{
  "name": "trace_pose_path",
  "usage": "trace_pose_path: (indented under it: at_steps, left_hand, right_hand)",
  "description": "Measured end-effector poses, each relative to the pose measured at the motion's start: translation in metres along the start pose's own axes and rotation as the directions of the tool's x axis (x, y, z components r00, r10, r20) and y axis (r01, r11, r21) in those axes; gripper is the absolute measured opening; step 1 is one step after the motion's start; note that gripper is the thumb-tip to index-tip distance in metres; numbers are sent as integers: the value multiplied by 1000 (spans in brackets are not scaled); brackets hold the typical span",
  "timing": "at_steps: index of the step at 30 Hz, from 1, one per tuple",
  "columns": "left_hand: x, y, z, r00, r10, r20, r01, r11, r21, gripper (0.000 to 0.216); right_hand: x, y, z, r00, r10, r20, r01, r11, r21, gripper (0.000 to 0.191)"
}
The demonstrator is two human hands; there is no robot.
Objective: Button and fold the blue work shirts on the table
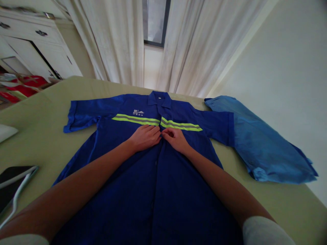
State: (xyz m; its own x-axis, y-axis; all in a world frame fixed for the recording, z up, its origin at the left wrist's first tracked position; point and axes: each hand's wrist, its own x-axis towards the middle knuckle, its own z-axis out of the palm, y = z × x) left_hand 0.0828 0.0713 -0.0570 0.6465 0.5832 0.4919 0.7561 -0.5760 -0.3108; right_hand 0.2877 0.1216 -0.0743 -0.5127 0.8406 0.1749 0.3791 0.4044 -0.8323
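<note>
A dark blue short-sleeved work shirt (127, 190) lies spread out face up, its collar pointing away from me. Yellow-green reflective strips cross its chest, and a white logo sits above the strip on the left. My left hand (146, 137) rests on the shirt front just below the strips, fingers closed on the front edge. Close beside it, my right hand (175, 139) pinches the same placket, thumb and forefinger together. The fingertips of both hands nearly meet. Whatever small part they hold, perhaps a button, is hidden. Lower down, dark buttons show along the placket.
The shirt lies on a pale green table (46, 136). A lighter blue folded garment (268, 146) lies at the right, touching a sleeve. At the left are a dark flat device (15, 183) with a white cable and a white object (6, 132). Curtains and a cabinet stand behind.
</note>
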Motion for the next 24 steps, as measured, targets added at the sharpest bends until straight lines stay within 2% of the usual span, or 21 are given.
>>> trace_pose_path:
  at_steps: [5,9,15,24]
  left_hand:
    - [-3,-1,4,995,-54,81,59,996,-61,25]
    - [-3,-3,3,983,-108,147,133,975,-177,23]
    - [-4,-12,6,960,-172,222,261,842,-473,16]
    - [-6,-14,4,969,-137,205,228,816,-532,27]
  right_hand:
    - [0,-2,-3,1000,-11,6,11,999,-37,15]
    - [-2,-4,-4,999,-34,15,35,997,-65,15]
    - [-4,-11,-4,998,-28,47,32,997,-73,13]
    - [-5,-10,-1,996,-82,26,85,986,-144,15]
